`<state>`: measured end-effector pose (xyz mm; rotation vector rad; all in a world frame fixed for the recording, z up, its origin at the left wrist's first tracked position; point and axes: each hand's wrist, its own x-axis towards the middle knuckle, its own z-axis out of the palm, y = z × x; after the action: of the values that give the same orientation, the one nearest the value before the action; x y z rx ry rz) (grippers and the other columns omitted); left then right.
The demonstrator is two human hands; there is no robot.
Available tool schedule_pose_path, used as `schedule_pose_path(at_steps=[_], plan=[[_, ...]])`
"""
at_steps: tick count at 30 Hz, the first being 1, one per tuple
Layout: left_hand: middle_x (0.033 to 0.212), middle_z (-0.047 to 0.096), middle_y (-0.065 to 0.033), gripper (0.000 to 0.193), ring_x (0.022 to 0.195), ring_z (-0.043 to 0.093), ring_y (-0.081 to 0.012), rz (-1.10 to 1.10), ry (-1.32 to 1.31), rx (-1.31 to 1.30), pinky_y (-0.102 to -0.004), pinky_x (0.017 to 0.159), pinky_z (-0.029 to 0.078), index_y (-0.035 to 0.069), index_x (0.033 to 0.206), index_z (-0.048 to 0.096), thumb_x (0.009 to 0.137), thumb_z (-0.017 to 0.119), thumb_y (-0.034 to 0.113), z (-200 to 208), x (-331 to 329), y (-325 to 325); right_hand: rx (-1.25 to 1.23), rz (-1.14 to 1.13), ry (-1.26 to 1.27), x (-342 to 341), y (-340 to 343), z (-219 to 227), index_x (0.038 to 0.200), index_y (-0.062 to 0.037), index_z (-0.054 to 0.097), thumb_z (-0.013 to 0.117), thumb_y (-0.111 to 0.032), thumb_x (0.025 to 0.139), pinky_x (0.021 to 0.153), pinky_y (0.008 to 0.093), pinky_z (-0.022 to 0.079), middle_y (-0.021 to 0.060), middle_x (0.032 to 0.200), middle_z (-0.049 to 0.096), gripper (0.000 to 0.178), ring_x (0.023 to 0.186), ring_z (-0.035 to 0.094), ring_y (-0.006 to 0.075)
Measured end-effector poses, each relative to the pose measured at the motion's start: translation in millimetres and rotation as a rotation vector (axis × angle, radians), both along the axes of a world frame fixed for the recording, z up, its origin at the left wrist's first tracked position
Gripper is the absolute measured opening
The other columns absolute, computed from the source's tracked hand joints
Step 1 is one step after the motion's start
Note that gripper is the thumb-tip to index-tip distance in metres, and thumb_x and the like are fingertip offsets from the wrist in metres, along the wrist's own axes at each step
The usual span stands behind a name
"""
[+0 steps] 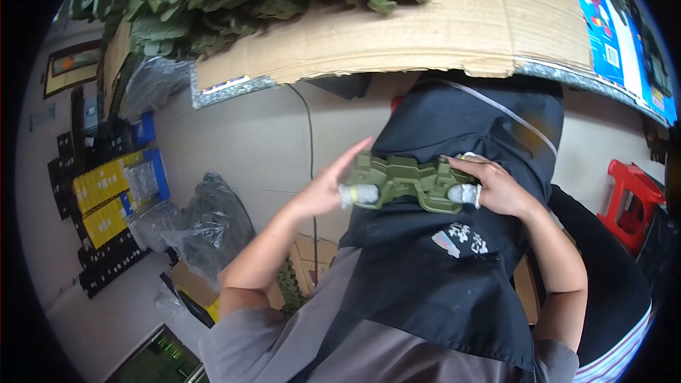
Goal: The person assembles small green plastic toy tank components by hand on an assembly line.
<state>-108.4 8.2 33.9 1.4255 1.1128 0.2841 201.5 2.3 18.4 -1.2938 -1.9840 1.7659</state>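
Observation:
Over my lap I hold an olive-green moulded plastic part (411, 179), with a stepped, angular shape, level between both hands. My left hand (330, 186) grips its left end, with the thumb pressed on the near face and the index finger stretched along the side. At the other end, my right hand (499, 188) has its thumb on the part and its fingers around the far edge. Both thumbs wear whitish-grey covers. The part's underside is hidden. Beneath it lies a black apron (433, 287) with a small pale print.
A table covered in cardboard (489, 14) stands ahead, with a heap of similar green plastic parts (234, 7) at its left. A red plastic stool (628, 202) is at right. Stacked yellow and black boxes (106, 195) and a grey plastic bag (213, 220) are on the left.

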Motion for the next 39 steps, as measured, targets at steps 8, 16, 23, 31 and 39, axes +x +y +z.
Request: schedule_pose_path(at_steps=[8, 16, 23, 31, 39], plan=[[0.138, 0.040, -0.0109, 0.078, 0.126, 0.040, -0.0262, 0.010, -0.019, 0.211, -0.0341, 0.103, 0.033, 0.004, 0.135, 0.034, 0.068, 0.073, 0.008, 31.3, 34.2, -4.3, 0.574, -0.041, -0.081, -81.2, 11.1, 58.0, 0.125, -0.0010, 0.045, 0.065, -0.014, 0.068, 0.082, 0.0416, 0.045, 0.0205, 0.090, 0.057, 0.063, 0.087, 0.056, 0.0362], [0.110, 0.055, -0.0172, 0.070, 0.100, 0.056, -0.0334, -0.036, 0.036, 0.297, -0.0368, 0.082, 0.045, 0.006, 0.132, 0.040, 0.066, 0.064, 0.002, 20.1, 42.3, -6.7, 0.111, 0.073, 0.288, -52.2, 36.7, 23.3, 0.133, -0.0076, 0.040, 0.066, -0.003, 0.066, 0.095, 0.0383, 0.042, 0.0193, 0.120, 0.054, 0.072, 0.114, 0.050, 0.0340], [0.123, 0.047, -0.0181, 0.088, 0.115, 0.046, -0.0345, -0.183, -0.012, 0.363, -0.0401, 0.093, 0.039, 0.009, 0.140, 0.025, 0.067, 0.073, 0.015, 24.3, 60.5, 16.9, 0.296, -0.095, 0.252, -30.6, 29.2, 35.8, 0.135, -0.0099, 0.038, 0.060, 0.005, 0.067, 0.096, 0.0379, 0.042, 0.0151, 0.124, 0.053, 0.073, 0.114, 0.052, 0.0293], [0.144, 0.025, -0.0157, 0.080, 0.130, 0.032, -0.0235, 0.293, -0.612, 0.094, -0.0321, 0.104, 0.026, 0.007, 0.143, 0.018, 0.080, 0.066, 0.021, -2.5, 108.0, 14.1, 0.185, -0.691, 0.616, -16.4, 15.2, 45.9, 0.141, -0.0061, 0.022, 0.071, -0.009, 0.075, 0.101, 0.0361, 0.034, 0.0148, 0.136, 0.037, 0.082, 0.125, 0.038, 0.0236], [0.128, 0.044, -0.0182, 0.076, 0.111, 0.048, -0.0351, -0.381, -0.139, 0.427, -0.0364, 0.095, 0.036, 0.011, 0.138, 0.033, 0.074, 0.070, 0.025, 32.3, 92.0, 36.8, 0.488, -0.136, 0.211, 21.8, 21.1, 74.5, 0.137, -0.0190, 0.037, 0.059, 0.006, 0.061, 0.083, 0.0381, 0.043, 0.0182, 0.107, 0.051, 0.083, 0.095, 0.052, 0.0355]])
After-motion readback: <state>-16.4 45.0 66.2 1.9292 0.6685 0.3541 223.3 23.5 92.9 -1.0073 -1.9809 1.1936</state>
